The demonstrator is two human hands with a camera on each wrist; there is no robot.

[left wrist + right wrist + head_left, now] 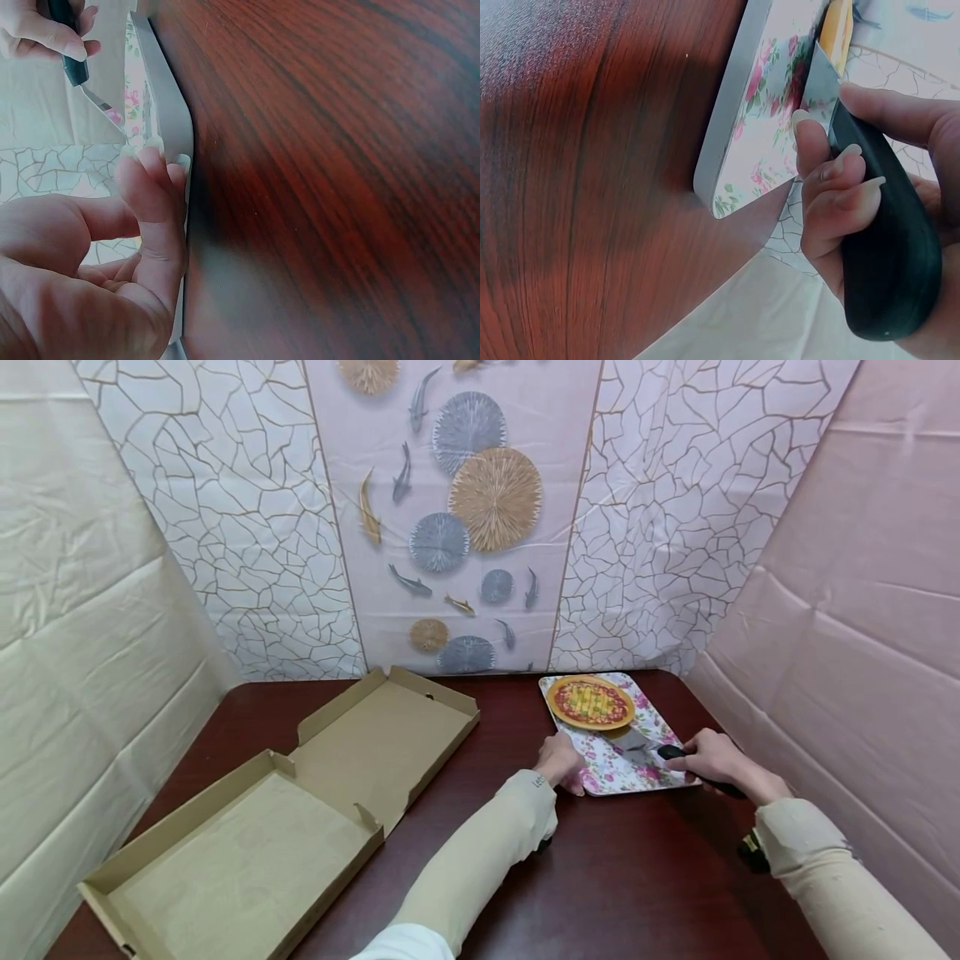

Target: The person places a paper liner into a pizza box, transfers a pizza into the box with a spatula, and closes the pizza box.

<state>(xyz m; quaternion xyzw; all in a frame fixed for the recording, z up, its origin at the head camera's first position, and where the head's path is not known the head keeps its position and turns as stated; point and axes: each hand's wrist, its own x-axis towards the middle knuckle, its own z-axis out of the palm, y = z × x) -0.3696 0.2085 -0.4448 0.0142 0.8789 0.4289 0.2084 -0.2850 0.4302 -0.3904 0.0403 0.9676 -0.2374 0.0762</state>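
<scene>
The round, yellow-rimmed pizza with red and green topping [591, 703] sits at the far left of the white, pink-flowered rectangular tray [603, 768], ahead and to the left of the right hand [716, 756], whose fingers curl firmly round the black-handled metal server [632, 741]; the server's long axis runs from that hand toward the pizza's near edge, though whether the blade's tip is under it I cannot tell, while the left hand [561, 760], nearer the pizza than the right, holds the tray's near-left corner with bent fingers
</scene>
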